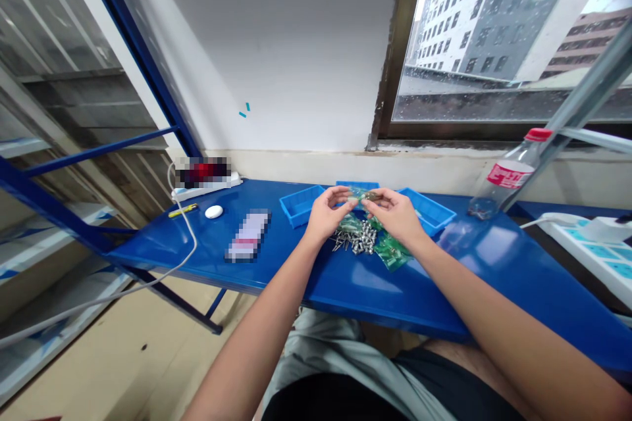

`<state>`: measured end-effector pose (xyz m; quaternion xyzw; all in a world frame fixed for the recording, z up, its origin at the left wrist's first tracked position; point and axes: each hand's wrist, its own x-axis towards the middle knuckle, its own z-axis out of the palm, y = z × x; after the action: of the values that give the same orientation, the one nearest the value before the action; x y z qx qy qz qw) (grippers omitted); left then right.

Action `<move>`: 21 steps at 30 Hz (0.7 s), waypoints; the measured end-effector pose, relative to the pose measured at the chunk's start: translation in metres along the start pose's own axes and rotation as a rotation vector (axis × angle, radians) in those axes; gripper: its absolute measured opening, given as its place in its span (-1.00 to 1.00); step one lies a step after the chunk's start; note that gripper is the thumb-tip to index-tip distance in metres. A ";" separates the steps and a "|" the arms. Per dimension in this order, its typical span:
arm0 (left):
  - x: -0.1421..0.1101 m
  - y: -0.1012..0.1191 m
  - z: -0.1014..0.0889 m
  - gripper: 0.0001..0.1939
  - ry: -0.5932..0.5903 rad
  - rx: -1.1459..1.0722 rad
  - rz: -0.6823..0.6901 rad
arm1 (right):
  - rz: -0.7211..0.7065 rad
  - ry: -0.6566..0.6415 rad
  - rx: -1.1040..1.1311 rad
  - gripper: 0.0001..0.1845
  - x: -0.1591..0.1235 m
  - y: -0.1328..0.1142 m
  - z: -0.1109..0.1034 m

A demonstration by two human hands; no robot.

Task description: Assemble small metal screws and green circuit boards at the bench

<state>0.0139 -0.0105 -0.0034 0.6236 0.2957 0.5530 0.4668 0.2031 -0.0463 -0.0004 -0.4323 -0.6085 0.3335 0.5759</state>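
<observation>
1. Right of frame: bottle [502,179], red-and-white label [509,175], lettering too small to read.
2. Centre: left hand [328,212] and right hand [397,216] pinch a small clear bag [356,193], stretched left to right, above metal screws [363,238].

Metal parts [364,238] lie between two trays [302,206] [428,212] — bottle [511,174] farther right.

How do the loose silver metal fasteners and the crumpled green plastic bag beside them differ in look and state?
The silver metal fasteners are shiny, whereas the green plastic bag looks translucent. The fasteners form a heap of separate pieces; the bag is crumpled. Both lie on the blue table.
</observation>
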 end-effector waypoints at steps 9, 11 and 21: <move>-0.008 0.008 0.006 -0.43 -0.145 0.021 -0.042 | -0.015 -0.005 -0.079 -0.62 -0.004 -0.003 0.001; -0.008 0.007 0.006 -0.39 -0.175 -0.017 -0.048 | -0.072 -0.071 -0.092 -0.60 -0.005 -0.004 0.004; -0.001 0.000 -0.002 -0.53 -0.049 0.027 -0.035 | -0.106 0.111 -0.180 -0.44 -0.001 -0.001 0.000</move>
<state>0.0114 -0.0110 -0.0044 0.6380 0.3023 0.5253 0.4750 0.2031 -0.0476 0.0006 -0.4671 -0.6251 0.2222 0.5846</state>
